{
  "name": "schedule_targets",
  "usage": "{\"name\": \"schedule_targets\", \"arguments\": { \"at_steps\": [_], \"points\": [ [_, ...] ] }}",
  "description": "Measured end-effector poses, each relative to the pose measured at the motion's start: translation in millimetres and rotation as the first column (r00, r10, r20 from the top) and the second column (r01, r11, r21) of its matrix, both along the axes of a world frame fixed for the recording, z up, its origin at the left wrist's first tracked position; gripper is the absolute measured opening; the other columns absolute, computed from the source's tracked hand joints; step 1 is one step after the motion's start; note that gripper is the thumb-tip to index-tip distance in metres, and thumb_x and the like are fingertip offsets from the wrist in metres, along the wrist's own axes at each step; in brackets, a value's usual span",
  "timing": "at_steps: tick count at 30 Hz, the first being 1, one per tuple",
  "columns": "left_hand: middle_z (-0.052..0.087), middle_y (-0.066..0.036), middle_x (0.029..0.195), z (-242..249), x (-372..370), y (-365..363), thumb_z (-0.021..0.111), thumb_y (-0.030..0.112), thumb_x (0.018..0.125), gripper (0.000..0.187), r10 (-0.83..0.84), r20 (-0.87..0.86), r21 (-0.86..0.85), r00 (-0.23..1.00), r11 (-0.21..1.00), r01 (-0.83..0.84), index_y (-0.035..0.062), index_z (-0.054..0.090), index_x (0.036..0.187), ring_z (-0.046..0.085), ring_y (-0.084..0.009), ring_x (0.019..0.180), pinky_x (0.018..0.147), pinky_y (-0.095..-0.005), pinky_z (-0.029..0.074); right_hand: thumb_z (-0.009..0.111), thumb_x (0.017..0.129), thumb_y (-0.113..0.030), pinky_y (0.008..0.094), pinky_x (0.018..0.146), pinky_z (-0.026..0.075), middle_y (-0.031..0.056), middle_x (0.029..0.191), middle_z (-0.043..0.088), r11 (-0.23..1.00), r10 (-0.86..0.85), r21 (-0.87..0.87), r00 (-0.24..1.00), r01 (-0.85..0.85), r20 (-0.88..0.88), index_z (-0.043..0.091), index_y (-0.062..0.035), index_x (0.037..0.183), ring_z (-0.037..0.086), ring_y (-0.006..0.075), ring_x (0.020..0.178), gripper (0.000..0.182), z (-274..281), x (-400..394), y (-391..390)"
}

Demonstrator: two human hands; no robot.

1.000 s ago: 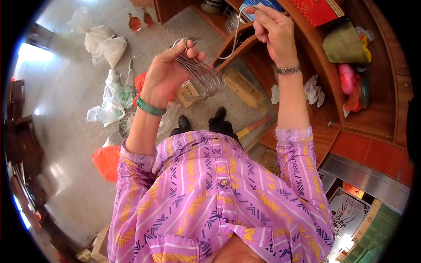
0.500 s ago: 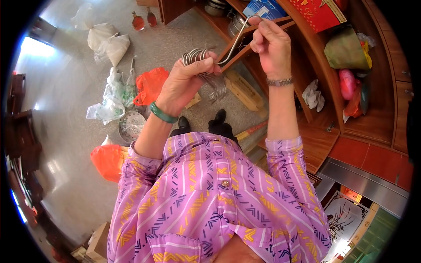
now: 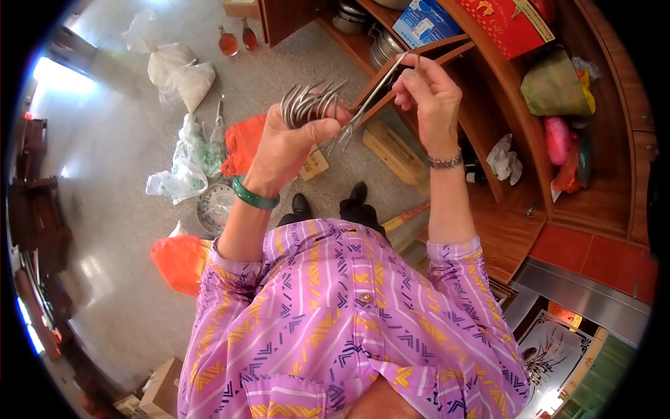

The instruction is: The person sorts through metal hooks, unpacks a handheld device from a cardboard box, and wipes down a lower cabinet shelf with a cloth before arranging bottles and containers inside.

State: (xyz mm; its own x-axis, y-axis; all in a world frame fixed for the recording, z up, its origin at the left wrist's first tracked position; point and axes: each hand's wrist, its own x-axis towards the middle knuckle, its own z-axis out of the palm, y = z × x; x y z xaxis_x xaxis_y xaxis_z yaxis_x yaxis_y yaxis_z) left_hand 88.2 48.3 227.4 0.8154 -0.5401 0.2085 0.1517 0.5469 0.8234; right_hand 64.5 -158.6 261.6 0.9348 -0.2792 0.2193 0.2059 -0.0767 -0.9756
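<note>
My left hand (image 3: 296, 143), with a green bangle at the wrist, is closed round a bunch of metal S-hooks (image 3: 307, 105). Their curved ends fan out above the fingers, and other ends hang below the fist. My right hand (image 3: 429, 98), wearing a metal watch, pinches the upper end of a single metal hook (image 3: 380, 89) between thumb and fingers. That hook slants down towards the bunch, its lower end overlapping the hooks by my left hand. Both hands are raised in front of the open wooden cabinet (image 3: 488, 119).
Pots (image 3: 384, 49) and a blue box (image 3: 427, 24) stand on the cabinet shelves, near a red gift box (image 3: 506, 28). On the floor lie an orange bag (image 3: 244, 143), clear plastic bags (image 3: 183, 164), a round perforated metal tray (image 3: 215, 209) and a long cardboard box (image 3: 394, 153). Two bottles (image 3: 228, 43) stand farther off.
The single hook in my right hand has turned and now looks straighter and edge-on. My right hand has dropped slightly. The bunch in my left hand has tilted, its curved ends spreading upward.
</note>
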Motion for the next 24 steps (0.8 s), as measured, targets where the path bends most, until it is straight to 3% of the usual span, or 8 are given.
{"name": "schedule_targets", "arguments": {
  "at_steps": [2,4,7,9,11,18,21,24],
  "points": [
    [0.063,-0.004,0.086,3,-4,0,0.067,0.004,0.076,0.015,0.027,0.065,0.029,0.997,0.999,-0.029,-0.0013,0.062,0.090,0.057,-0.0115,0.082,0.074,-0.0255,0.045,0.056,0.084,-0.006,0.0167,0.050,0.043,0.0020,0.073,0.060,0.998,-0.021,-0.052,1.000,0.022,0.020,0.061,-0.0023,0.101,0.053,0.0050,0.058,0.018,3,-1,2],
    [0.063,-0.006,0.090,10,-12,0,0.067,-0.001,0.075,0.016,0.105,0.117,0.114,0.987,0.986,-0.119,-0.0013,0.062,0.090,0.059,-0.0122,0.083,0.074,-0.0253,0.047,0.058,0.081,-0.003,0.0170,0.055,0.044,0.0034,0.083,0.060,0.963,-0.161,-0.188,0.972,0.192,0.169,0.060,-0.0014,0.104,0.054,0.0059,0.067,0.023,4,0,6],
    [0.063,-0.007,0.091,17,-22,-4,0.067,-0.004,0.074,0.019,0.182,0.132,0.136,0.974,0.970,-0.199,-0.0019,0.062,0.092,0.060,-0.0127,0.084,0.074,-0.0248,0.049,0.059,0.078,0.000,0.0182,0.059,0.045,0.0041,0.091,0.058,0.945,-0.145,-0.244,0.949,0.217,0.281,0.060,-0.0018,0.104,0.054,0.0067,0.074,0.026,11,-15,4],
    [0.064,-0.008,0.090,24,-26,-3,0.066,-0.005,0.074,0.021,0.191,0.116,0.117,0.975,0.972,-0.204,-0.0029,0.061,0.094,0.060,-0.0129,0.084,0.075,-0.0251,0.049,0.058,0.075,0.004,0.0191,0.060,0.045,0.0045,0.091,0.058,0.935,-0.056,-0.328,0.970,0.135,0.238,0.061,-0.0033,0.103,0.053,0.0075,0.073,0.029,20,-30,11],
    [0.064,-0.007,0.087,28,-28,-4,0.066,-0.004,0.074,0.021,0.212,0.127,0.195,0.969,0.953,-0.234,-0.0032,0.061,0.095,0.061,-0.0127,0.083,0.074,-0.0248,0.050,0.060,0.070,0.006,0.0203,0.059,0.044,0.0059,0.097,0.056,0.815,0.182,-0.579,0.942,0.015,0.281,0.063,-0.0059,0.101,0.053,0.0104,0.072,0.034,22,-35,23],
    [0.064,-0.006,0.084,21,-29,-8,0.066,-0.003,0.075,0.020,0.315,0.205,0.158,0.926,0.924,-0.349,-0.0030,0.061,0.094,0.060,-0.0107,0.078,0.069,-0.0233,0.049,0.065,0.064,0.006,0.0244,0.056,0.044,0.0072,0.108,0.052,0.742,0.185,-0.668,0.939,0.061,0.291,0.064,-0.0087,0.100,0.053,0.0168,0.075,0.039,2,-27,44],
    [0.064,-0.005,0.085,18,-29,-5,0.066,-0.001,0.076,0.017,0.305,0.226,0.282,0.925,0.888,-0.362,-0.0026,0.062,0.093,0.058,-0.0091,0.076,0.067,-0.0221,0.048,0.066,0.064,0.005,0.0255,0.057,0.044,0.0075,0.109,0.052,0.682,0.193,-0.722,0.922,0.120,0.336,0.064,-0.0084,0.097,0.053,0.0173,0.075,0.035,-2,-20,44],
    [0.064,-0.003,0.084,18,-31,-4,0.065,0.002,0.078,0.016,0.287,0.031,0.222,0.957,0.932,-0.286,-0.0019,0.062,0.093,0.057,-0.0083,0.075,0.067,-0.0211,0.047,0.066,0.065,0.003,0.0276,0.058,0.045,0.0079,0.102,0.055,0.713,0.202,-0.691,0.910,0.117,0.362,0.063,-0.0071,0.091,0.055,0.0199,0.073,0.028,-4,-13,47]
  ]
}}
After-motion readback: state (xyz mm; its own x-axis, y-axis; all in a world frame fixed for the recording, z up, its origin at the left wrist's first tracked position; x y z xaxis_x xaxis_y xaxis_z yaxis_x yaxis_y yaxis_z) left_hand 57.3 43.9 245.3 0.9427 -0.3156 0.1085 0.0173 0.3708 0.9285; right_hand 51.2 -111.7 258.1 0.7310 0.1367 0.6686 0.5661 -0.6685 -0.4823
